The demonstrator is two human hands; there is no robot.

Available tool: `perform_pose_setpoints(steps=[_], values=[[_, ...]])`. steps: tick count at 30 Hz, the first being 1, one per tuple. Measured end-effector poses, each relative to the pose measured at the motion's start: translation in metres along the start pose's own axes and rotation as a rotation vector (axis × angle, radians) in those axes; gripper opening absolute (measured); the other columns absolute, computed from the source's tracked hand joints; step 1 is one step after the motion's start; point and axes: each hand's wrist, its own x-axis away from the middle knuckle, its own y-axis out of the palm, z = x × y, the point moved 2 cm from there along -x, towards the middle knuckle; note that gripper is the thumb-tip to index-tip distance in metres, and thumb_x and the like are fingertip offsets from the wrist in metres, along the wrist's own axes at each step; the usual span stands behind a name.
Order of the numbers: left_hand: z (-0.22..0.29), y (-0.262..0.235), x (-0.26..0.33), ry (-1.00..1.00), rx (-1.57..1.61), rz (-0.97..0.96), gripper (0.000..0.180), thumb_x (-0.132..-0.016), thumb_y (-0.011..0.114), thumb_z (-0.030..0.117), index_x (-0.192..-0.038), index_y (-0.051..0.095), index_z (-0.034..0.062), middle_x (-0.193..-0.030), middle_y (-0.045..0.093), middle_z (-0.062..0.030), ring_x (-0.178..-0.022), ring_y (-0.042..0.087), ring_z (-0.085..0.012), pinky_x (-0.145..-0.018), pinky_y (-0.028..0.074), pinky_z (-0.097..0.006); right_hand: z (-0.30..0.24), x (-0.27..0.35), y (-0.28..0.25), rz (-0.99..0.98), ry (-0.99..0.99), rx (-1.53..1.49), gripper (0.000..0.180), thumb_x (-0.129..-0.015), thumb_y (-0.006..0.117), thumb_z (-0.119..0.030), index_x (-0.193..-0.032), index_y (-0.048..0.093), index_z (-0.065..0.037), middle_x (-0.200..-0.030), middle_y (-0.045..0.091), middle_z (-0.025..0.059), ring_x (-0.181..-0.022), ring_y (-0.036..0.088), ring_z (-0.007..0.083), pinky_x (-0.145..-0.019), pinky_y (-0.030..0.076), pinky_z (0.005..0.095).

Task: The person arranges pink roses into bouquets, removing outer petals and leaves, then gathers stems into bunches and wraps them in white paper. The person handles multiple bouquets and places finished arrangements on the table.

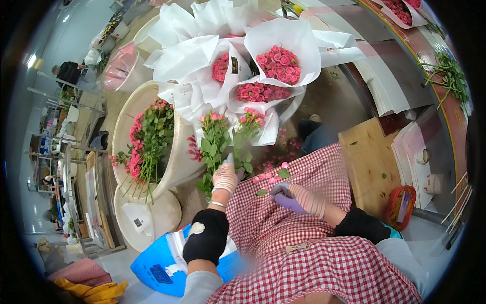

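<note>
My left hand (226, 177), in a striped glove with grey fingertips, is closed round the stems of leafy pink roses (214, 139). Their blooms point away from me, in front of the white wrapping. Over my lap is my right hand (298, 199), in a striped glove with purple fingers. Its fingers are curled together, and whatever they may hold is hidden. A red-and-white checked apron (304, 253) covers my lap. Loose pink petals (263, 177) and a green leaf (284, 173) lie on it, just beyond my right hand.
White-wrapped rose bouquets (278, 66) stand ahead. At left, a large cream tub (121, 121) holds more pink roses. A wooden board (367, 157) and a red basket (400, 207) are at right. Cut green stems (448, 76) lie on the far-right table. A blue bag (159, 263) sits beside my left arm.
</note>
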Motion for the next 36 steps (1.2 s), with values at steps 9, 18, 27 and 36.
perform_pose_setpoints(steps=[9, 18, 27, 36], values=[[0.034, -0.082, 0.104, -0.014, 1.247, 0.010, 0.023, -0.088, 0.051, 0.012, -0.107, 0.057, 0.0012, -0.073, 0.055, 0.0009, -0.059, 0.049, -0.0086, -0.053, 0.037, -0.020, -0.015, -0.019, -0.024, 0.170, -0.177, -0.259, 0.037, -0.091, 0.052, -0.012, -0.124, 0.044, 0.001, -0.101, 0.059, 0.0076, -0.097, 0.056, 0.0129, -0.084, 0.046, 0.0248], [0.013, 0.009, 0.182, -0.296, 1.422, -0.680, 0.025, -0.087, 0.053, 0.011, -0.109, 0.057, -0.0002, -0.095, 0.061, -0.0035, -0.076, 0.055, -0.0099, -0.063, 0.046, -0.023, -0.070, -0.005, -0.018, -0.047, -0.472, -0.193, 0.053, -0.078, 0.052, 0.004, -0.129, 0.043, -0.002, -0.125, 0.050, 0.0072, -0.117, 0.046, 0.0156, -0.103, 0.034, 0.0309], [0.017, 0.031, 0.182, -0.226, 1.296, -0.619, 0.021, -0.088, 0.055, 0.021, -0.092, 0.060, 0.0013, -0.069, 0.056, 0.0005, -0.061, 0.050, -0.0077, -0.055, 0.041, -0.023, -0.052, 0.012, -0.011, -0.029, -0.394, -0.249, 0.050, -0.078, 0.045, 0.008, -0.128, 0.044, -0.002, -0.125, 0.052, 0.0094, -0.117, 0.048, 0.0168, -0.103, 0.034, 0.0310], [0.020, 0.023, 0.183, -0.189, 1.313, -0.637, 0.026, -0.087, 0.053, 0.015, -0.109, 0.057, 0.0009, -0.090, 0.061, -0.0034, -0.076, 0.057, -0.0114, -0.068, 0.047, -0.027, -0.050, 0.013, -0.012, -0.039, -0.418, -0.211, 0.050, -0.079, 0.044, 0.008, -0.128, 0.044, -0.002, -0.124, 0.052, 0.0084, -0.117, 0.047, 0.0160, -0.103, 0.034, 0.0306]])
